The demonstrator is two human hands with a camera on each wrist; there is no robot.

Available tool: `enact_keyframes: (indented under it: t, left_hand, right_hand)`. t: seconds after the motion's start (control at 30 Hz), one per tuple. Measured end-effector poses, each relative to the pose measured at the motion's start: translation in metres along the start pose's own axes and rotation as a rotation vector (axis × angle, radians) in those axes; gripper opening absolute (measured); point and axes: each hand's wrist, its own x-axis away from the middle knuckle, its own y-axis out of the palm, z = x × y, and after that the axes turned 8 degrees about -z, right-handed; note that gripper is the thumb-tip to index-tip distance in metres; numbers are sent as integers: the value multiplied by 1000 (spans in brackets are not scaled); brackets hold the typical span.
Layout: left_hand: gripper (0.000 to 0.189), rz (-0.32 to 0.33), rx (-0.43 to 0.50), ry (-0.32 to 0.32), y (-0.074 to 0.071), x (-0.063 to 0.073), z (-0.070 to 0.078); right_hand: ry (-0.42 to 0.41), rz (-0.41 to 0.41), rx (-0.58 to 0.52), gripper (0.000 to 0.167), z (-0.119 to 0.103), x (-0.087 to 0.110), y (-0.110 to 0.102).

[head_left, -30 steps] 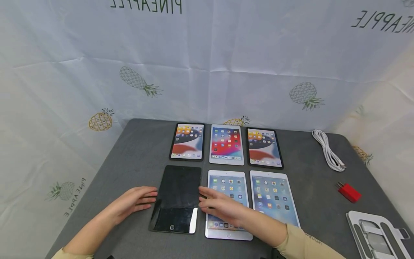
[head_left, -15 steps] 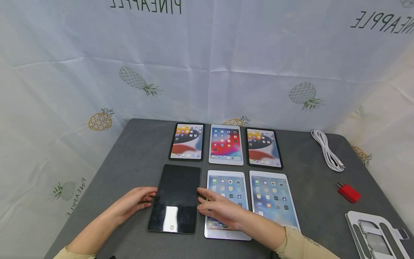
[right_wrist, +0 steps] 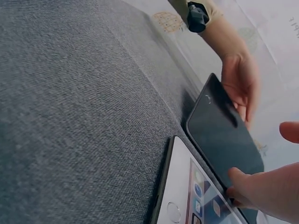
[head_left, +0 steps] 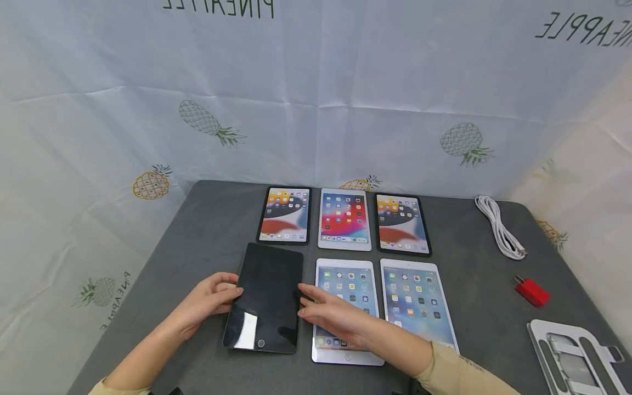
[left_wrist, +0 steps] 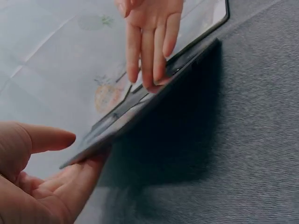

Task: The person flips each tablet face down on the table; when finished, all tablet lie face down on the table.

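A black tablet (head_left: 269, 296) with a dark screen lies tilted in the head view, its left side raised off the table. My left hand (head_left: 207, 299) grips that side, with the thumb above and the fingers underneath; the left wrist view shows the tablet's edge (left_wrist: 135, 116) over a dark shadow. On the opposite edge, the fairly straight fingers of my right hand (head_left: 333, 315) touch the tablet, while its thumb is apart in the right wrist view. Under the right hand lies a white tablet (head_left: 348, 274) with a lit screen, partly hidden.
Another white tablet (head_left: 417, 293) lies to the right. Behind are a black-framed tablet (head_left: 285, 214), a white one (head_left: 344, 219) and a second black-framed one (head_left: 403, 224). A white cable (head_left: 501, 227), a red charger plug (head_left: 532, 292) and a silver stand (head_left: 575, 356) lie farther right.
The black tablet's left side has risen and the tablet has shifted slightly away and left. My left hand has changed from touching its edge to gripping it. The right hand has barely moved.
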Motion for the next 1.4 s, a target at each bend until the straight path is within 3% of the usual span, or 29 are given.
enact_keyframes:
  t: [0.27, 0.4, 0.57, 0.73, 0.93, 1.27, 1.4]
  left_hand:
    - [55, 60, -75, 102, 3, -1, 17]
    - [55, 84, -97, 151, 12, 2, 25]
    - [52, 88, -58, 194, 27, 4, 35]
    - [49, 27, 22, 252, 44, 3, 39]
    - [53, -105, 22, 301, 60, -1, 36]
    - [51, -255, -19, 323, 75, -9, 15]
    - [50, -274, -15, 278, 77, -15, 6]
  right_hand:
    - [20, -7, 81, 76, -4, -6, -1]
    - [34, 6, 142, 76, -5, -8, 1]
    - [28, 26, 186, 75, -9, -9, 6]
    - [19, 52, 194, 71, -16, -8, 10]
    - [-15, 92, 144, 73, -26, -3, 17]
    - [-60, 137, 102, 80, -32, 4, 18]
    - [-66, 144, 108, 79, -32, 7, 16]
